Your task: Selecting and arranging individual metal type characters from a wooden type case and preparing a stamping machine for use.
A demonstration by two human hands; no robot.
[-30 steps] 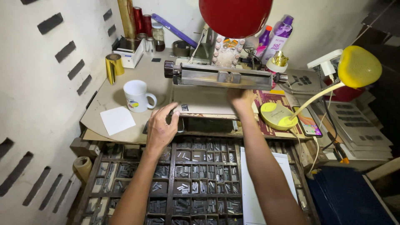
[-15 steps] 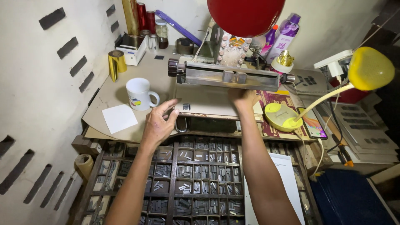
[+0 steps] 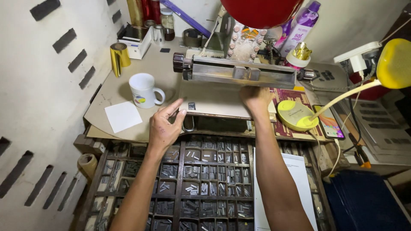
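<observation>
Cluttered workbench [image 3: 128, 92], flat metal plate [image 3: 214, 99] under both hands' loosely spread, empty fingers [image 3: 176, 108].

I saw a flat beige plate [image 3: 218, 100] lying level on the counter [image 3: 111, 92], directly below a long grey metal bar [image 3: 242, 73] that ran crosswise with a dark knob at its left end. A small dark square sat near the plate's left front corner. Its front edge overhung a wooden tray of metal type [image 3: 201, 179].
</observation>
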